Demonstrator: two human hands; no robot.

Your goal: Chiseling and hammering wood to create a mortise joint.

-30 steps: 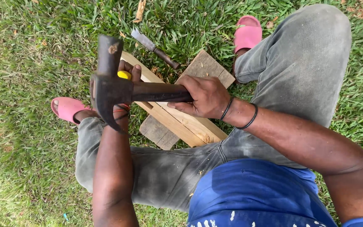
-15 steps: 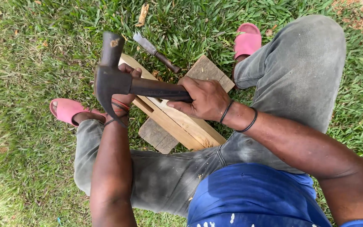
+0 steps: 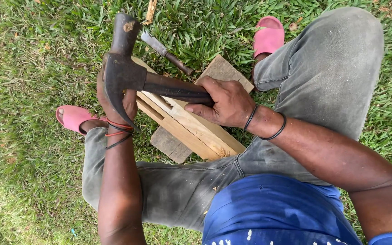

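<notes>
My right hand [image 3: 225,103] grips the handle of a dark steel claw hammer [image 3: 128,77], its head raised above my left hand [image 3: 114,102].

I see the right hand closed tight around the handle, which runs left from it, head just over the left hand. The left hand is curled at the far end of the pale slotted wooden block [image 3: 191,124]; what it holds is hidden. The block's long axis runs diagonally from there towards my lap, under the hammer.
</notes>
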